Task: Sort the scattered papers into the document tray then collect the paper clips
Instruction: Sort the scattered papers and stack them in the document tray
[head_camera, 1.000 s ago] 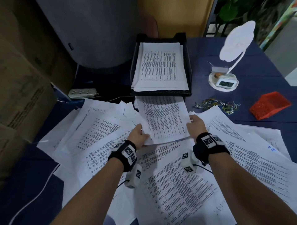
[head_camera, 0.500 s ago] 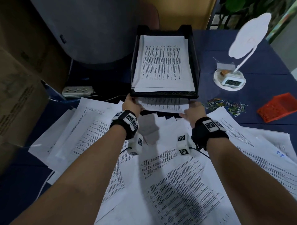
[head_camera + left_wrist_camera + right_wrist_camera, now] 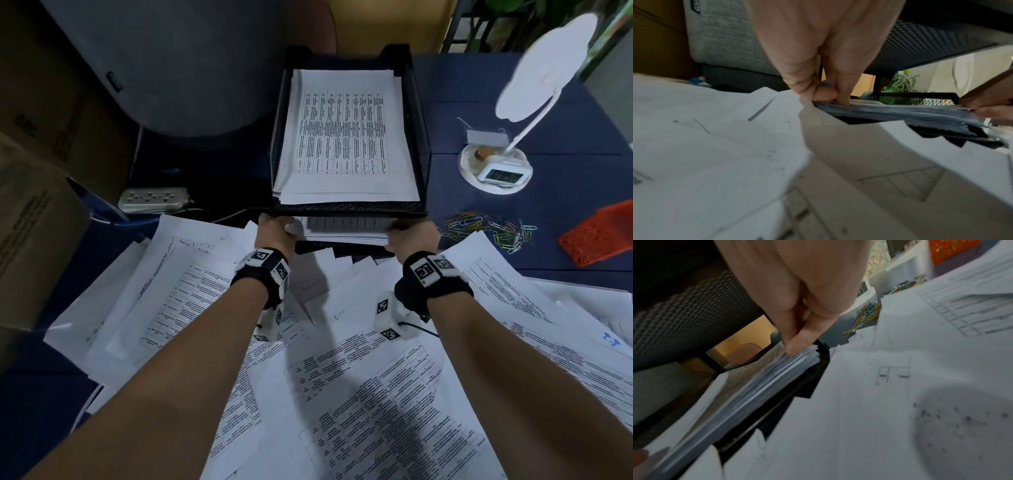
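A black mesh two-tier document tray (image 3: 349,208) stands at the back of the blue desk, with printed sheets (image 3: 346,137) in its top tier. Both hands hold a thick paper stack (image 3: 346,229) that lies mostly inside the lower tier. My left hand (image 3: 277,229) pinches its left near corner (image 3: 890,112) between thumb and fingers (image 3: 824,94). My right hand (image 3: 415,236) grips the right near corner (image 3: 797,363). Scattered printed papers (image 3: 342,383) cover the desk in front. Coloured paper clips (image 3: 489,231) lie in a loose heap right of the tray.
A red mesh basket (image 3: 603,236) sits right of the clips. A white lamp with a clock base (image 3: 496,171) stands behind them. A power strip (image 3: 154,198) and its cable lie left of the tray, with cardboard boxes (image 3: 34,205) at the far left.
Both hands have carried the paper stack forward from above the scattered sheets and slid it into the tray's lower tier; only its near edge shows now.
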